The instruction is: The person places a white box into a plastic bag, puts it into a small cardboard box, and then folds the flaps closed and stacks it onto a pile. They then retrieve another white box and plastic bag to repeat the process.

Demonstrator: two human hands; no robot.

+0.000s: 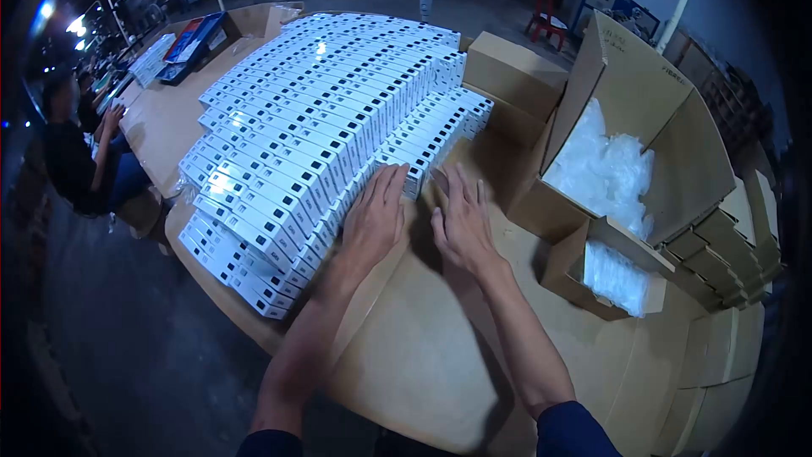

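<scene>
Rows of white boxes (296,127) with dark square marks are stacked in layers on the brown table (406,355). My left hand (374,213) lies against the near right side of the stack, fingers stretched forward and close together, touching the boxes. Just right of the stack's near corner is my right hand (461,220), its fingers extended and its thumb apart, with nothing visible in it. A gap separates the two hands. The palms of both hands are hidden from view.
A large open carton (694,152) at the right holds clear plastic bags (600,169). Before it stands a small carton (567,275) of plastic sleeves. A closed carton (516,63) is behind. Blue trays (193,46) lie at the far left, near a seated person (80,148).
</scene>
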